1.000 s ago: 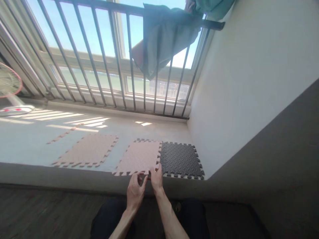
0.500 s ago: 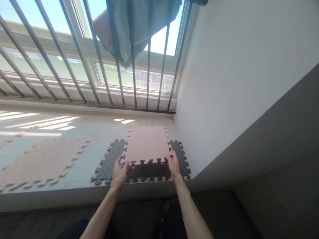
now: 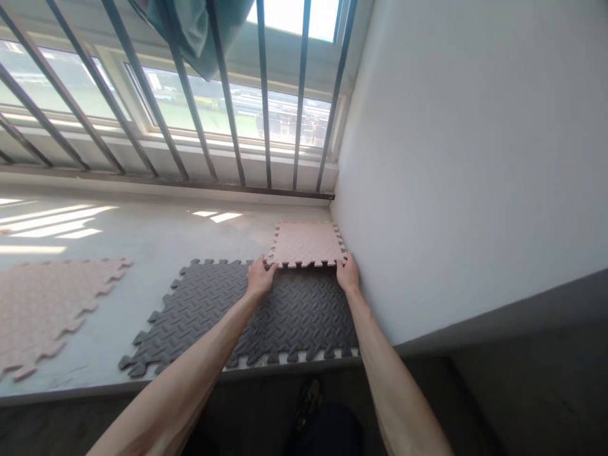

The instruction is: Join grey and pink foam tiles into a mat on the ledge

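A pink foam puzzle mat tile (image 3: 308, 243) lies flat on the raised ledge, in the far corner by the white wall. My left hand (image 3: 259, 277) grips its near left corner and my right hand (image 3: 348, 273) grips its near right corner, fingers closed on the toothed edge. Just in front of it lies a dark grey foam mat (image 3: 247, 313), made of joined tiles, reaching to the ledge's front edge. Both my forearms stretch over the grey mat.
Another pink foam tile (image 3: 42, 301) lies at the left on the ledge (image 3: 156, 237). Metal window bars (image 3: 228, 95) run along the back, with a teal cloth (image 3: 190, 28) hanging on them. The white wall (image 3: 451, 158) closes the right side.
Both hands carried the pink tile from above the grey mat to the far corner beyond it and laid it flat. The view moved forward and down.
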Motion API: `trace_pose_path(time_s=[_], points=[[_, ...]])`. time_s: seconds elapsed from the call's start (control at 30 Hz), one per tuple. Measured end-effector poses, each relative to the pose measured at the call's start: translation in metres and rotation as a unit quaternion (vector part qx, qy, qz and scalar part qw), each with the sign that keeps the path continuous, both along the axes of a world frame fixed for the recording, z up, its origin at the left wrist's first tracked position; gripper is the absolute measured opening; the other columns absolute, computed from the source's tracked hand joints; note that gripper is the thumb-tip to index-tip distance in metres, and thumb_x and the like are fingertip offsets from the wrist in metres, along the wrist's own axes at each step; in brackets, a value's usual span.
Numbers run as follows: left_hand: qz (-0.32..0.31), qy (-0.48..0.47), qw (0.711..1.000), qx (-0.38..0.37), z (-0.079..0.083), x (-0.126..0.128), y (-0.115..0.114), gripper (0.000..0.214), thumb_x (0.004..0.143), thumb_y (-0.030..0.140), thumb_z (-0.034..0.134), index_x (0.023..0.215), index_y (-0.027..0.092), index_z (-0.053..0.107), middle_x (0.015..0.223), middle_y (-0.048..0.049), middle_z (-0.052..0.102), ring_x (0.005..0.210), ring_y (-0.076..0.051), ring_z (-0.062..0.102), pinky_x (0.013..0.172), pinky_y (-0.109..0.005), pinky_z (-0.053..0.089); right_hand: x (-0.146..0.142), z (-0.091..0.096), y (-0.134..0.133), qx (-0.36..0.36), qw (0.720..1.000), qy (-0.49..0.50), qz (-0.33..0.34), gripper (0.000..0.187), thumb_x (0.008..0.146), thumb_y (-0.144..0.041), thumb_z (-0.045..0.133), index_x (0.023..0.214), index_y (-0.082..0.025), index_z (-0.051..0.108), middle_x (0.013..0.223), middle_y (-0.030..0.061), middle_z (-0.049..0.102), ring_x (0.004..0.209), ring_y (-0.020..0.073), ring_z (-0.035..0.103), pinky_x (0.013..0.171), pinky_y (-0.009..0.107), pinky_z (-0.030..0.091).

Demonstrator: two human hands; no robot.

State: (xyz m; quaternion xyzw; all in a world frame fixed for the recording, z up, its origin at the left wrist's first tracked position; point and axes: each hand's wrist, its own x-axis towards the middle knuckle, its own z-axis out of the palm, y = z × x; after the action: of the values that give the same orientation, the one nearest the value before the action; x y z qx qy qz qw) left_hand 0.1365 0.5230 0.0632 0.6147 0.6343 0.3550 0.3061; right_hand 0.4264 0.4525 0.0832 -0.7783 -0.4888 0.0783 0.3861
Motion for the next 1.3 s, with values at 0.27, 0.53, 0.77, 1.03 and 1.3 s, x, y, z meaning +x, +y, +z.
trace_pose_path(time_s=[0.27,0.53,0.77,1.03,1.3], points=[[-0.128,0.169,0.965,0.153,-0.013,-0.011,-0.014,0.039,0.098,0.038,0.067,0.134,0.029,0.077,0.143,-0.0146,0.067,0.13,-0.037,0.056,0.108,-0.053,0.047,-0.022,-0.034,-0.035,-0.091,0.979,-0.167,0.067,0.063,0.102,-0.02,0.039,0.16,0.001,0.044,0.175,0.0303,0.029,0.166,0.0378,0.027,0.135,0.054,0.03],[-0.097,0.16,0.971,0.15,-0.015,0.011,0.02,0.032,0.099,0.039,0.069,0.123,0.025,0.083,0.124,-0.0151,0.072,0.119,-0.035,0.059,0.108,-0.052,0.047,-0.001,-0.034,0.004,-0.114,0.965,-0.209,0.114,0.063,0.105,-0.025,0.033,0.159,0.007,0.044,0.171,0.0298,0.039,0.166,0.0337,0.027,0.137,0.053,0.024],[-0.122,0.169,0.964,0.162,-0.019,0.011,0.029,0.033,0.101,0.041,0.065,0.122,0.025,0.083,0.124,-0.0158,0.072,0.118,-0.034,0.059,0.107,-0.052,0.048,-0.002,-0.035,-0.002,-0.11,0.959,-0.233,0.116,0.064,0.105,-0.024,0.036,0.163,0.001,0.04,0.176,0.0257,0.034,0.167,0.034,0.026,0.133,0.051,0.03],[-0.175,0.258,0.933,0.178,-0.002,0.006,0.019,0.039,0.103,0.038,0.056,0.132,0.024,0.079,0.138,-0.0199,0.067,0.128,-0.036,0.057,0.11,-0.054,0.048,-0.005,-0.021,-0.001,-0.139,0.952,-0.251,0.108,0.062,0.106,-0.025,0.038,0.162,0.002,0.044,0.173,0.0275,0.038,0.164,0.0367,0.033,0.132,0.051,0.033],[-0.329,0.302,0.872,0.199,0.0,0.033,-0.024,0.074,0.107,0.055,0.042,0.172,0.02,0.031,0.182,-0.0112,0.029,0.17,-0.029,0.022,0.138,-0.053,0.019,-0.041,-0.017,-0.017,-0.085,0.927,-0.286,0.227,0.062,0.109,-0.025,0.032,0.166,-0.003,0.038,0.176,0.0177,0.038,0.165,0.026,0.033,0.136,0.047,0.026]])
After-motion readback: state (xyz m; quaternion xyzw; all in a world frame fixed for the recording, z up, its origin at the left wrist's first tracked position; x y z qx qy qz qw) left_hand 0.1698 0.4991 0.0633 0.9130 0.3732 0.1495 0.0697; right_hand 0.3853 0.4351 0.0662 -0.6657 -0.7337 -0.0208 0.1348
